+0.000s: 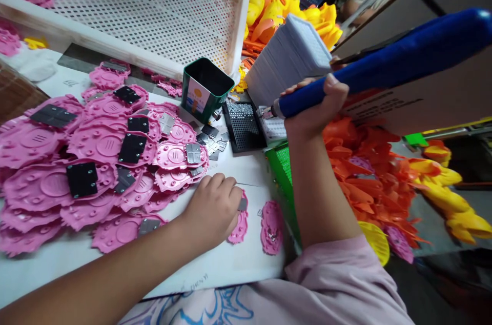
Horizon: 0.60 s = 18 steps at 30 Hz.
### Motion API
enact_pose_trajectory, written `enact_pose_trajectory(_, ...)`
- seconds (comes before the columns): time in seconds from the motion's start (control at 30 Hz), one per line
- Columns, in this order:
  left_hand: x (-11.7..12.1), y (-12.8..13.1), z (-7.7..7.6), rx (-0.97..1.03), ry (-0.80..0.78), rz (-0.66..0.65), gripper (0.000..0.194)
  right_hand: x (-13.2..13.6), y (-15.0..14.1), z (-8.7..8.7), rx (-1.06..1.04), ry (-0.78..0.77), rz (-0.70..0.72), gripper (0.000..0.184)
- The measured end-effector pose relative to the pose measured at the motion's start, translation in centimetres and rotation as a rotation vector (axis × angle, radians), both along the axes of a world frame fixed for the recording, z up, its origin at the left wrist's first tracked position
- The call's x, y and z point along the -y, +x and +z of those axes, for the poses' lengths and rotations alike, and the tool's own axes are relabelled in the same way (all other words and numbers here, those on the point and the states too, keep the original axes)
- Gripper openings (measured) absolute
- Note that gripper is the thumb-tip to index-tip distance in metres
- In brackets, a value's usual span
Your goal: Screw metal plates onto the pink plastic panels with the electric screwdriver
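My right hand (317, 104) is wrapped round a blue electric screwdriver (369, 71). The screwdriver's metal tip points down-left, close to a black perforated tray (245, 125) of small silver screws; contact cannot be made out. My left hand (215, 207), fingers curled, holds a pink plastic part (240, 225) on the white work surface, partly hiding it; a grey plate shows on this part. To its right lies another pink part (271, 227) with small metal pieces on it. Overlapping pink parts with black or grey plates (82, 180) are heaped left of my left hand.
A dark green tin (207, 90) stands behind loose metal plates (213, 140). Beyond is a white perforated crate (149, 2). Stacked pale trays (286, 58), a green basket (282, 171) and orange plastic parts (369, 176) are on the right. Yellow pieces (265, 7) lie behind.
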<state>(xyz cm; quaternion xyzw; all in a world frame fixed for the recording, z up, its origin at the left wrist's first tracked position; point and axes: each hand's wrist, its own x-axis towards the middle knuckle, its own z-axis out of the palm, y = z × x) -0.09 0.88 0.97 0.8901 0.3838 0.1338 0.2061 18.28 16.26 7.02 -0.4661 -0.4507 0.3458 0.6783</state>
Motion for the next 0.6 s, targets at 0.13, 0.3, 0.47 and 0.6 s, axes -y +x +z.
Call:
enact_pose_trajectory(0.13,-0.2,0.0,0.1,-0.025,-0.011,-0.024,0.015,5.8,-0.2,1.4,-0.038,0.142,-0.012,0.026)
enact_pose_trajectory(0.3,-0.3,0.3,0.1,-0.027,-0.009,-0.02,0.014,13.1,-0.6,1.0,-0.095,0.039,0.176,0.042)
enact_pose_trajectory(0.47,-0.2,0.4,0.0,-0.031,0.017,-0.013,0.013,15.3,-0.3,-0.4,-0.09,0.036,0.279,0.045)
enact_pose_trajectory(0.6,-0.3,0.4,0.0,-0.038,0.013,-0.017,0.013,15.2,-0.3,-0.7,-0.101,0.044,0.311,0.041)
